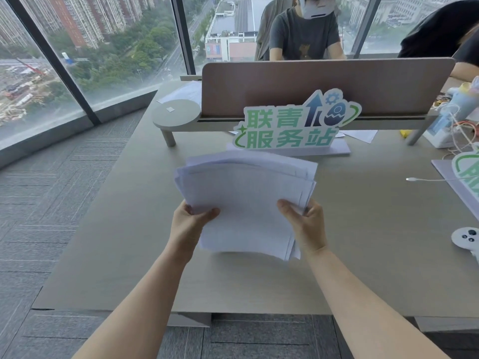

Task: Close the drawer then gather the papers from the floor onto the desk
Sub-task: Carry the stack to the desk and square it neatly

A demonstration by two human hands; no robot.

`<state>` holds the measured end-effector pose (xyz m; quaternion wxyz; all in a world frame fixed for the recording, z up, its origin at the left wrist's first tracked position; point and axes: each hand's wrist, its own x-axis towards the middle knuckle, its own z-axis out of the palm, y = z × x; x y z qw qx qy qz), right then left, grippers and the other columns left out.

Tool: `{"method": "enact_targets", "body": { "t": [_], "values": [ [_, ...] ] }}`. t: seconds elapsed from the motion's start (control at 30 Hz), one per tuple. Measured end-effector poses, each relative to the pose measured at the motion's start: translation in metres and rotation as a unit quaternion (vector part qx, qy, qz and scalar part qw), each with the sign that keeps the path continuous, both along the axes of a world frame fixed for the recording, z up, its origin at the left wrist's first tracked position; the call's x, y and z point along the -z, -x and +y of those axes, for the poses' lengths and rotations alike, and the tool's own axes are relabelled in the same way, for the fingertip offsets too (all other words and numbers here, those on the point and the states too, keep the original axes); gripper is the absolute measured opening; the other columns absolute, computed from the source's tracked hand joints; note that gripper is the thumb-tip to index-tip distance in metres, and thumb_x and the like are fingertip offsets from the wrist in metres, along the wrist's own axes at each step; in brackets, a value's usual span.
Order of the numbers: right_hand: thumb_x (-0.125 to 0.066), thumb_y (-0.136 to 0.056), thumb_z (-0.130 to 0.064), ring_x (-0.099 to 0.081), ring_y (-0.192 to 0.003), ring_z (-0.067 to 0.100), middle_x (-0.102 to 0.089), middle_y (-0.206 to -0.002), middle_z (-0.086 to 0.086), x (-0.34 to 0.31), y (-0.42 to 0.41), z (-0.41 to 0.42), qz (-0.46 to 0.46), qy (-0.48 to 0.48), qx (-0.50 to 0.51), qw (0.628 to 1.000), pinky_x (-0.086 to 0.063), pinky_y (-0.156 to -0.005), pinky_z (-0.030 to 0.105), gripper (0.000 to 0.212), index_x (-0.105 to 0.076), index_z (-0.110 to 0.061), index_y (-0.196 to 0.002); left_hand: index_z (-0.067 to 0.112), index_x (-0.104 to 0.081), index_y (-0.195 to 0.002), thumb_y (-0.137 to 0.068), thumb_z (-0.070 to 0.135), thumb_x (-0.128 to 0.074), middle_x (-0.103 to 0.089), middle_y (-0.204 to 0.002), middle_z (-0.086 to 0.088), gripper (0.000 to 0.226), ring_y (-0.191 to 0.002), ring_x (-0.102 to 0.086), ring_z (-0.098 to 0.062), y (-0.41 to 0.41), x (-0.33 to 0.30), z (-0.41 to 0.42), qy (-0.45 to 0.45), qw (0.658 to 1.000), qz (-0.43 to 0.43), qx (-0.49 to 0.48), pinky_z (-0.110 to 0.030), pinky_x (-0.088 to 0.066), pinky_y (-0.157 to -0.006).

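Observation:
A thick, uneven stack of white papers (pixel 246 198) is held over the middle of the grey desk (pixel 124 229). My left hand (pixel 189 224) grips the stack's near left edge, thumb on top. My right hand (pixel 305 224) grips the near right edge the same way. The sheets fan out at the far end and the near edge hangs just above the desk surface. No drawer is in view, and no paper shows on the carpet around the desk.
A green and white cut-out sign (pixel 293 125) stands behind the papers, in front of a desk divider (pixel 311 84). A white controller (pixel 466 240) and a cable (pixel 425 180) lie at the right. Two people sit beyond the divider. Grey carpet (pixel 39 203) and windows lie to the left.

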<state>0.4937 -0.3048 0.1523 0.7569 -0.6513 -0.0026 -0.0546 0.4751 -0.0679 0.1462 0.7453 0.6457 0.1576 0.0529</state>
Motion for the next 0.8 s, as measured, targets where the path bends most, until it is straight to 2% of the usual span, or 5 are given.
{"method": "enact_targets", "body": {
  "t": [0.17,0.37,0.5,0.67,0.8],
  "values": [
    [-0.071,-0.083,0.001,-0.072,-0.084,0.012,-0.077,-0.084,-0.004,0.024,0.011,-0.010,0.074,0.014,-0.016,0.997,-0.056,-0.079,0.034,0.020,-0.076,-0.019,-0.083,0.007,-0.066,-0.109,-0.062,0.009,-0.076,-0.074,-0.106,-0.010,0.048,-0.095,-0.069,-0.021,0.018,0.027,0.008,0.007,0.998,0.052,0.043,-0.026,-0.052,-0.079],
    [-0.069,-0.070,-0.005,-0.068,-0.071,0.016,-0.073,-0.071,-0.002,0.023,0.008,0.005,0.095,-0.010,0.004,0.995,-0.054,-0.064,0.031,0.012,-0.075,-0.015,-0.069,0.009,-0.067,-0.089,-0.059,0.011,-0.070,-0.068,-0.087,-0.008,0.031,-0.085,-0.060,-0.024,0.014,0.032,-0.015,-0.003,0.997,0.073,0.003,-0.036,-0.046,-0.082],
    [-0.068,-0.077,0.005,-0.065,-0.074,0.017,-0.071,-0.076,0.001,0.020,0.004,0.003,0.061,-0.027,0.016,0.998,-0.053,-0.066,0.029,0.013,-0.072,-0.004,-0.085,0.011,-0.067,-0.095,-0.063,0.008,-0.071,-0.071,-0.090,-0.006,0.033,-0.082,-0.064,-0.022,0.007,0.029,-0.013,-0.002,0.999,0.049,0.006,-0.034,-0.050,-0.078],
    [-0.064,-0.082,0.007,-0.069,-0.077,0.014,-0.075,-0.080,-0.001,0.042,0.009,-0.005,0.110,0.007,0.006,0.994,-0.054,-0.068,0.026,0.016,-0.072,-0.004,-0.091,0.009,-0.063,-0.109,-0.065,-0.003,-0.073,-0.073,-0.097,-0.002,0.046,-0.083,-0.070,-0.009,0.012,0.036,-0.014,0.011,0.998,0.053,0.020,-0.014,-0.051,-0.067],
    [-0.060,-0.071,-0.006,-0.060,-0.072,0.017,-0.067,-0.075,0.002,0.043,0.005,-0.002,0.105,-0.014,0.050,0.993,-0.047,-0.064,0.027,0.019,-0.066,0.003,-0.086,0.005,-0.062,-0.109,-0.062,0.005,-0.070,-0.072,-0.099,-0.006,0.048,-0.088,-0.068,-0.017,0.007,0.036,-0.014,0.021,0.998,0.051,0.000,-0.025,-0.053,-0.076]
  ]
}}
